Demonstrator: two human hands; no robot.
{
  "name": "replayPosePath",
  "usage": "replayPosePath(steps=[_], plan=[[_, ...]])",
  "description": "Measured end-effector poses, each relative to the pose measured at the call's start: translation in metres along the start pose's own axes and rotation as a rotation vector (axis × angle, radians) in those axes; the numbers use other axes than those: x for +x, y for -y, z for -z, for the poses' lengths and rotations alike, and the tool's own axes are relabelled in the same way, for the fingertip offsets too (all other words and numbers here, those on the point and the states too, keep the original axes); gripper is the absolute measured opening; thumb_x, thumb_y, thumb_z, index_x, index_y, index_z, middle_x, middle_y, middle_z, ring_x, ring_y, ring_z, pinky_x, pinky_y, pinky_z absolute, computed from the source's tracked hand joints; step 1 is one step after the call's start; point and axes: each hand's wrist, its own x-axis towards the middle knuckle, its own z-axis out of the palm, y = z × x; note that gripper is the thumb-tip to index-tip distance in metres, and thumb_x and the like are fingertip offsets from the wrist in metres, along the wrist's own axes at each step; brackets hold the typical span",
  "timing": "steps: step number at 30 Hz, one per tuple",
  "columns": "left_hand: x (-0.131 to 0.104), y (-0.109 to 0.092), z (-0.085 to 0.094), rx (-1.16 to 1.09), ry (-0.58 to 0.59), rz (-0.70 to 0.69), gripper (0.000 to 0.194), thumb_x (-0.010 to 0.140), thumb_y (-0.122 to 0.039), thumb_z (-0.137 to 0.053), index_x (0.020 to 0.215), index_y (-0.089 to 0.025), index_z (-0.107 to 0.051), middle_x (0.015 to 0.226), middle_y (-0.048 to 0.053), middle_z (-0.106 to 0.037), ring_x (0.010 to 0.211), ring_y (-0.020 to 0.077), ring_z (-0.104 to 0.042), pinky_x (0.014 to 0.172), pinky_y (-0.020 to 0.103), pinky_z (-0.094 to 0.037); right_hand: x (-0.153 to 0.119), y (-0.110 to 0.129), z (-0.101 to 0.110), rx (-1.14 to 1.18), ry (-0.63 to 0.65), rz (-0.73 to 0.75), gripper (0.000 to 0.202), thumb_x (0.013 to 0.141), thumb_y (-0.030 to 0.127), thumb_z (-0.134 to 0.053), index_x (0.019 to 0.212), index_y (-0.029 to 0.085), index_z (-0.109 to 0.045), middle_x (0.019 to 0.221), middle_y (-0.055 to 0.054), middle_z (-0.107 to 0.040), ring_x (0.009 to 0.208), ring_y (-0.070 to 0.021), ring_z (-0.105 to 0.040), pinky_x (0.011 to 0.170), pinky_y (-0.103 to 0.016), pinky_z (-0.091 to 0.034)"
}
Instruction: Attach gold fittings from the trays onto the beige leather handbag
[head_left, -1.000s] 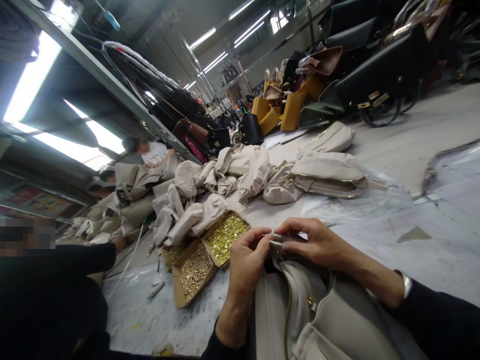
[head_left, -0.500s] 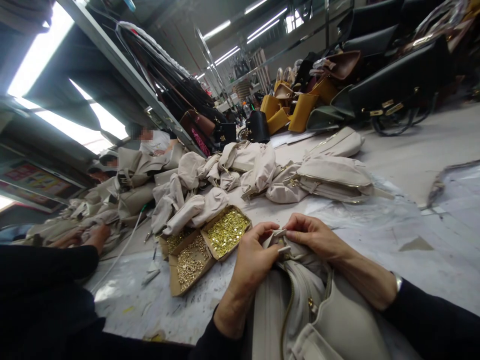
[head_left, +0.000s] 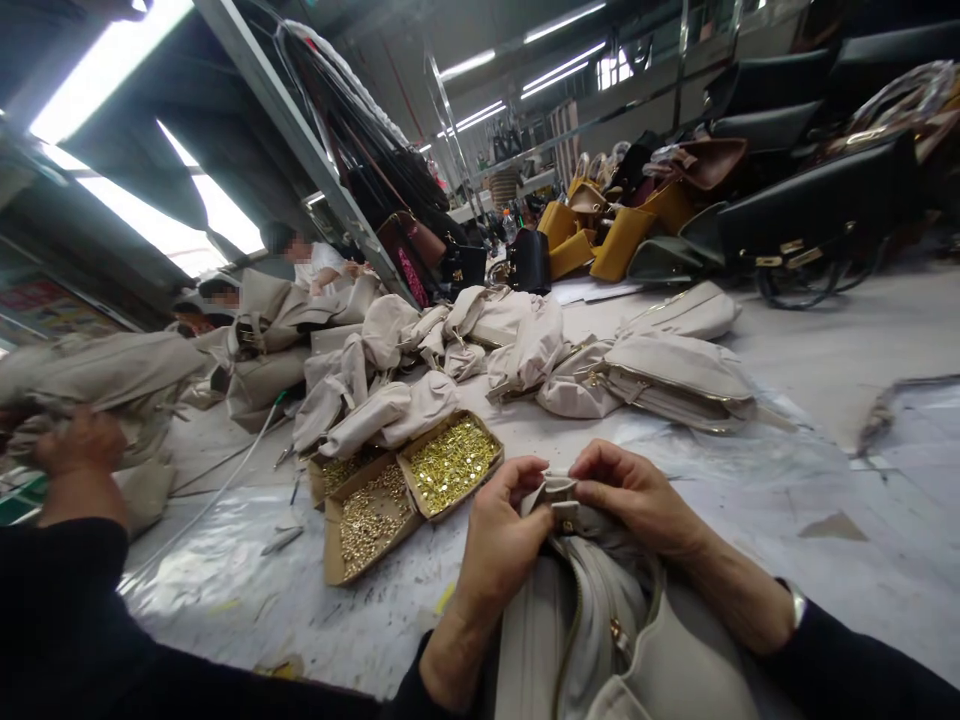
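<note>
Beige bag (head_left: 645, 650) tab: being pinched by L hand (head_left: 499, 535) + R hand (head_left: 637, 495); risking slip, knocking stud box (head_left: 450, 465) just left.

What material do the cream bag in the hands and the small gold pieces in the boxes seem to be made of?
The cream bag looks like smooth leather or imitation leather: matte, softly creased, with stitched seams; which of the two is unclear. The small gold pieces look like polished or plated metal, since they glint brightly. Their boxes look like plain brown cardboard.

Our worktop (head_left: 787, 500) under clear plastic sheet (head_left: 735, 455), two cardboard boxes (head_left: 409, 485) of brass fittings, heaped beige bags (head_left: 525, 350), black and yellow bags (head_left: 615, 235) beyond.
</note>
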Motion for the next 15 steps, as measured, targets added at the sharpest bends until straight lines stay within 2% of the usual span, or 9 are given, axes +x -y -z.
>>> replayPosePath(steps=[4, 6, 8, 11, 13, 15], plan=[[-0.001, 0.001, 0.007, 0.087, 0.065, -0.025, 0.02, 0.076, -0.013, -0.064, 0.095, -0.016, -0.068, 0.089, 0.003, -0.072, 0.085, 0.0179, -0.066, 0.078, 0.026, -0.05, -0.004, 0.004, -0.009, -0.11, -0.031, 0.043, 0.027, 0.075, 0.036, -0.086, 0.092, 0.02, -0.072, 0.082, 0.0, -0.069, 0.077, -0.0156, -0.061, 0.072, -0.028, -0.049], [-0.003, 0.0, 0.007, 0.118, 0.061, -0.04, 0.018, 0.078, -0.014, -0.064, 0.095, -0.016, -0.069, 0.087, 0.003, -0.071, 0.083, 0.0175, -0.064, 0.077, 0.026, -0.049, -0.005, 0.011, -0.009, -0.193, -0.033, 0.056, 0.027, 0.075, 0.036, -0.086, 0.094, 0.02, -0.074, 0.084, -0.001, -0.072, 0.08, -0.0171, -0.063, 0.076, -0.029, -0.05], [-0.008, -0.002, 0.007, 0.132, 0.041, -0.045, 0.019, 0.078, -0.013, -0.064, 0.096, -0.017, -0.069, 0.087, 0.002, -0.071, 0.083, 0.0174, -0.064, 0.076, 0.025, -0.049, -0.005, 0.021, -0.002, -0.22, 0.021, -0.005, 0.031, 0.074, 0.039, -0.086, 0.096, 0.02, -0.075, 0.086, -0.002, -0.074, 0.08, -0.018, -0.065, 0.075, -0.03, -0.051], [-0.015, -0.004, 0.008, 0.131, 0.013, -0.081, 0.017, 0.077, -0.011, -0.066, 0.093, -0.017, -0.069, 0.085, 0.001, -0.07, 0.079, 0.0161, -0.063, 0.074, 0.024, -0.048, -0.004, 0.038, 0.02, -0.143, 0.137, -0.137, 0.039, 0.078, 0.051, -0.082, 0.098, 0.017, -0.076, 0.085, -0.006, -0.077, 0.074, -0.018, -0.067, 0.071, -0.031, -0.053], [-0.019, -0.003, 0.009, 0.081, 0.046, -0.14, 0.016, 0.079, -0.012, -0.068, 0.094, -0.017, -0.07, 0.088, 0.002, -0.07, 0.081, 0.0161, -0.064, 0.075, 0.024, -0.049, -0.002, 0.042, 0.031, -0.087, 0.113, -0.144, 0.042, 0.079, 0.053, -0.082, 0.097, 0.016, -0.076, 0.081, -0.007, -0.077, 0.07, -0.0165, -0.067, 0.068, -0.03, -0.052], [-0.022, -0.002, 0.01, -0.001, 0.103, -0.197, 0.014, 0.082, -0.016, -0.072, 0.095, -0.018, -0.071, 0.092, 0.003, -0.069, 0.084, 0.0164, -0.064, 0.077, 0.024, -0.05, -0.001, 0.039, 0.032, -0.052, 0.049, -0.128, 0.04, 0.074, 0.047, -0.088, 0.095, 0.016, -0.076, 0.076, -0.005, -0.075, 0.066, -0.0144, -0.065, 0.065, -0.027, -0.05]])
